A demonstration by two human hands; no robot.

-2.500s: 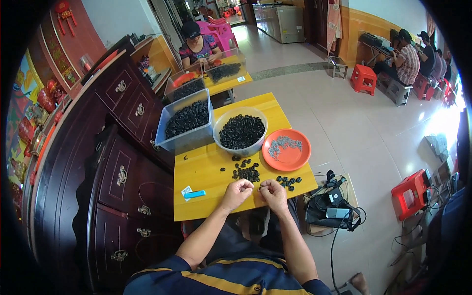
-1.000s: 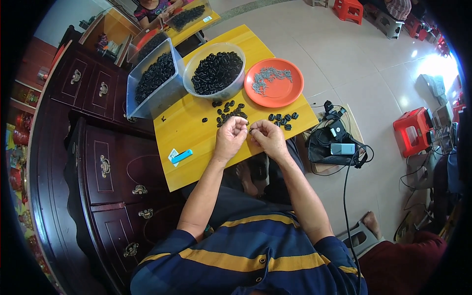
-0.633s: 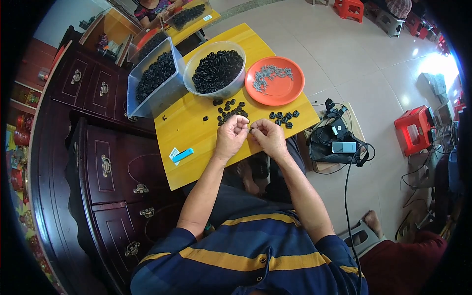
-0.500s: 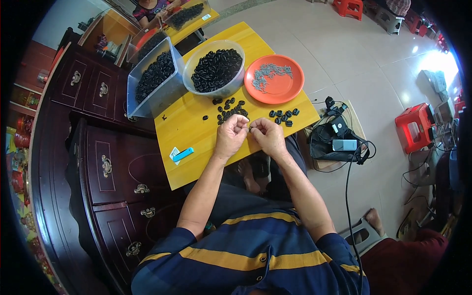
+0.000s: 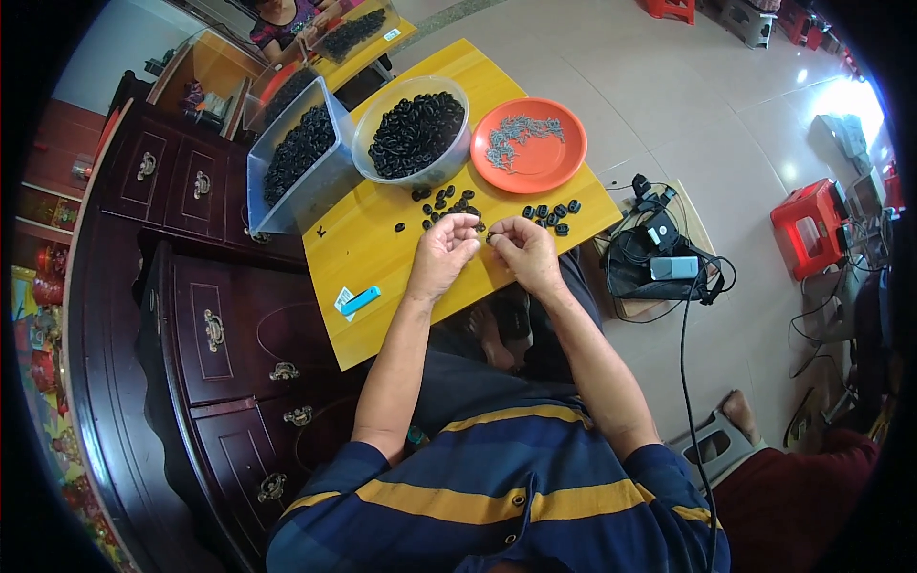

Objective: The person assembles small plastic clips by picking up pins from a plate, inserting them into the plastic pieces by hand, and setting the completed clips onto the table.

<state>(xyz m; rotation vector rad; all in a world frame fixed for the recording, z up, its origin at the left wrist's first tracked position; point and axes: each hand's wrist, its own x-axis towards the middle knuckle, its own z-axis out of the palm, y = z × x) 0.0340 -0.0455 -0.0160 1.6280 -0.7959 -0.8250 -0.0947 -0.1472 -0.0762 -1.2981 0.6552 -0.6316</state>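
Two hands pinched together over a tiny black piece, right at the near edge of the yellow table (image 5: 382, 258).

Left hand (image 5: 441, 256) and right hand (image 5: 521, 250) meet fingertip to fingertip on the small black part (image 5: 487, 236). Loose black parts (image 5: 549, 214) lie just beyond, near the clear bowl (image 5: 413, 129) and orange plate (image 5: 530, 143).

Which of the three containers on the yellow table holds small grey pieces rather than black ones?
The flat orange plate, rightmost of the three. The clear round bowl beside it and the clear rectangular bin further left both hold black pieces.
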